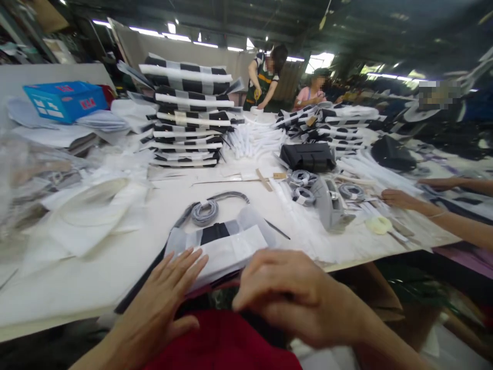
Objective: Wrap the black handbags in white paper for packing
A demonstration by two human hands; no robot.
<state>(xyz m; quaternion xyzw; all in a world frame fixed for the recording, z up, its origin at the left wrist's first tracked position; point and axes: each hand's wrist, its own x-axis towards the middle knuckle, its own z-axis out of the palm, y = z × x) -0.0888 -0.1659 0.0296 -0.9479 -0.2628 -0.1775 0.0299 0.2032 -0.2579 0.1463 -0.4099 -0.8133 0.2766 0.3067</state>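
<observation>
At the far L corner of the white tabletop (50, 293), a blue printed cardboard box (65, 100) is sitting behind loose white sheets; nearer, a big curved white sheet (88, 221) is lying toward the L edge. Next, a tall stack of black-&-white wrapped bundles (188, 128) is standing toward the far edge.

At the near edge, approx. mid, the L hand (165, 293) is reaching over w/ fingers straight, slightly spread, thumb out wide; fingertips are resting on the near L part of a flat black bundle in white & translucent wrapping (213, 232). That bundle is lying along the near edge, w/ a grey coiled cord (204, 212) just beyond it. Below the edge, btwn the hands, red cloth (227, 339) is showing.

The R hand (285, 293) is hovering by the bundle's near R end, fingers curling in narrow; can't tell if they're holding anything.

Farther R, a folded black case (308, 155) is lying behind small grey coils (304, 196) & a grey angular device (328, 203). Toward the R edge, a co-worker's hand (396, 198) is resting over the tabletop.
</observation>
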